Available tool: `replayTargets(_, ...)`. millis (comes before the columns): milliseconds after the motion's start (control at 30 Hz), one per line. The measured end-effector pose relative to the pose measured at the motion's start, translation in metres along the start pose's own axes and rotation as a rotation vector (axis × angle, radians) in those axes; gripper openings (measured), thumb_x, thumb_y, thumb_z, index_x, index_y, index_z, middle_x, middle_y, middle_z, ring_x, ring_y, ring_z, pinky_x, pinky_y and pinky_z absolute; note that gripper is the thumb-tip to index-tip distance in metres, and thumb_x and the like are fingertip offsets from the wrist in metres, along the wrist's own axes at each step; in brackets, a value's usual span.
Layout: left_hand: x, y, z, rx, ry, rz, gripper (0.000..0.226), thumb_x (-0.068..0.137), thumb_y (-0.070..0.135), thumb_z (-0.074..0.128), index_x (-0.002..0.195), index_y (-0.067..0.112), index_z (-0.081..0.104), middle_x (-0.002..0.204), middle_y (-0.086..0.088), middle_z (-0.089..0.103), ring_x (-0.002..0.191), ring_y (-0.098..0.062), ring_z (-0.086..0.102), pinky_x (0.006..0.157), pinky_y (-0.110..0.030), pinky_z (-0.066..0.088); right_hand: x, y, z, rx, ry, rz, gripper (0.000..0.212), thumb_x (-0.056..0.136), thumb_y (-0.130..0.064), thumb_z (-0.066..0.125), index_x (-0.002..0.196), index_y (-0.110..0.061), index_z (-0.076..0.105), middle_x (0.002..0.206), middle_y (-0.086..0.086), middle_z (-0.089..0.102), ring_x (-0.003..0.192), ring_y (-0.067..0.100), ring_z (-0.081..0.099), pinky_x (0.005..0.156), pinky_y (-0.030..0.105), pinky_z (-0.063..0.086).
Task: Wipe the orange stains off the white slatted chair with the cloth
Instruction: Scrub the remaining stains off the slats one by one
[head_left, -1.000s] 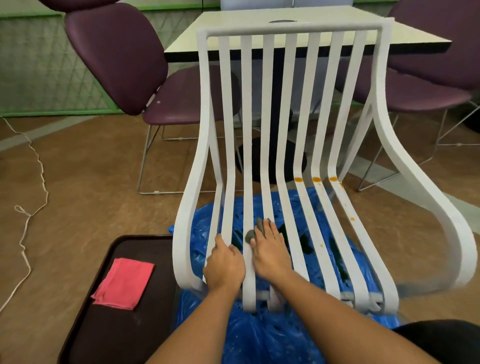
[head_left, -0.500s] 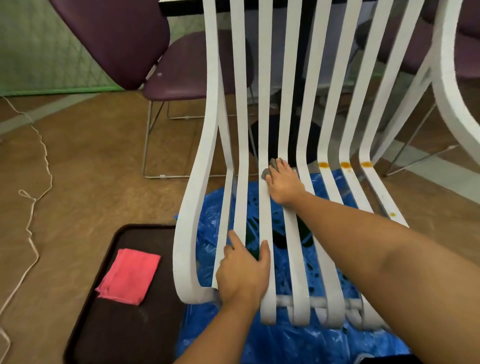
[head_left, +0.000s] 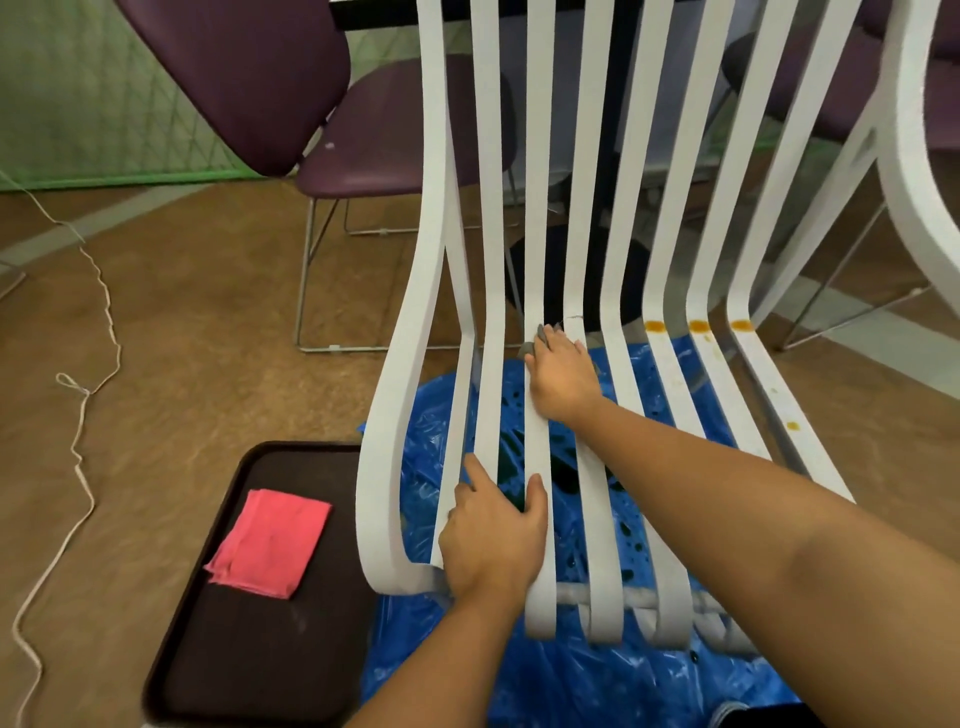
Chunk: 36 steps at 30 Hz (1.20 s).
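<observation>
The white slatted chair (head_left: 395, 395) fills the middle of the view. Three orange stains (head_left: 697, 326) sit side by side at the bend of its right slats, and a smaller orange spot (head_left: 792, 426) marks the rightmost slat lower down. My right hand (head_left: 563, 382) presses a grey cloth (head_left: 544, 335) flat on the middle slats near the bend, left of the stains. Only the cloth's edge shows past my fingertips. My left hand (head_left: 493, 540) grips the left slats near the seat's front edge.
A folded pink cloth (head_left: 270, 540) lies on a dark brown tray (head_left: 249, 670) on the floor at the left. Blue plastic sheet (head_left: 571, 691) is spread under the chair. Purple chairs (head_left: 249, 78) and a table base stand behind. A white cord (head_left: 83, 395) trails across the floor at the left.
My right hand has slid the grey cloth up the middle slats from the seat's front towards the bend. The view has moved closer and lower. My left hand stays on the left slats.
</observation>
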<state>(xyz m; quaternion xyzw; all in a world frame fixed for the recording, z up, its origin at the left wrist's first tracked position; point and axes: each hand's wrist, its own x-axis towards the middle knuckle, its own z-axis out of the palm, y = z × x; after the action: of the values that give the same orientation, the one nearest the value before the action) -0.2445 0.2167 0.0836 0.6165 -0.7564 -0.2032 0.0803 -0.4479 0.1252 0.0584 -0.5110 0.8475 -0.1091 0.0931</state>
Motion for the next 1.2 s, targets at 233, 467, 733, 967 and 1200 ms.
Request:
replayTargets(233, -0.004, 0.002, -0.007, -0.017, -0.006, -0.002, 0.077, 0.090, 0.072, 0.038, 0.146, 0.020, 0.024, 0.115, -0.007, 0.062, 0.096, -0.028, 0.065, 0.075, -0.040, 0.053, -0.079, 0.005, 0.011, 0.050, 0.019, -0.120, 0.048, 0.108, -0.034, 0.026, 0.152, -0.016, 0.035, 0.164, 0.000, 0.022, 0.152, 0.018, 0.014, 0.124, 0.043, 0.015)
replayTargets(467, -0.008, 0.003, -0.013, -0.038, -0.014, 0.002, 0.072, 0.095, 0.064, 0.038, 0.149, 0.018, 0.024, 0.123, -0.009, 0.062, 0.105, -0.029, 0.065, 0.081, -0.040, 0.051, -0.158, -0.010, 0.007, 0.119, 0.059, -0.067, 0.052, 0.109, -0.034, 0.027, 0.157, -0.014, 0.024, 0.165, 0.003, 0.020, 0.153, 0.019, 0.012, 0.124, 0.036, 0.003)
replayTargets(733, -0.004, 0.002, -0.011, -0.031, -0.039, 0.013, 0.071, 0.095, 0.065, 0.037, 0.148, 0.020, 0.020, 0.126, -0.011, 0.058, 0.104, -0.031, 0.064, 0.077, -0.041, 0.051, -0.131, -0.007, 0.007, 0.155, 0.050, 0.048, 0.053, 0.108, -0.027, 0.029, 0.158, -0.013, 0.017, 0.167, 0.003, 0.008, 0.154, 0.020, 0.002, 0.125, 0.046, 0.005)
replayTargets(967, -0.002, 0.002, -0.007, 0.006, -0.018, 0.009, 0.076, 0.096, 0.065, 0.034, 0.154, 0.019, 0.016, 0.129, -0.009, 0.058, 0.103, -0.028, 0.065, 0.076, -0.038, 0.050, -0.053, 0.010, 0.003, 0.211, 0.024, 0.087, 0.054, 0.108, -0.028, 0.028, 0.158, -0.010, 0.017, 0.166, 0.006, 0.009, 0.154, 0.023, 0.004, 0.124, 0.047, 0.013)
replayTargets(1200, -0.001, 0.000, -0.001, 0.007, 0.009, 0.030, 0.078, 0.097, 0.066, 0.030, 0.157, 0.021, 0.011, 0.136, -0.005, 0.055, 0.107, -0.023, 0.065, 0.080, -0.036, 0.052, 0.011, 0.022, -0.002, 0.326, 0.004, 0.230, 0.065, 0.107, -0.027, 0.033, 0.158, -0.005, -0.001, 0.166, 0.015, -0.001, 0.153, 0.032, 0.003, 0.124, 0.043, 0.013)
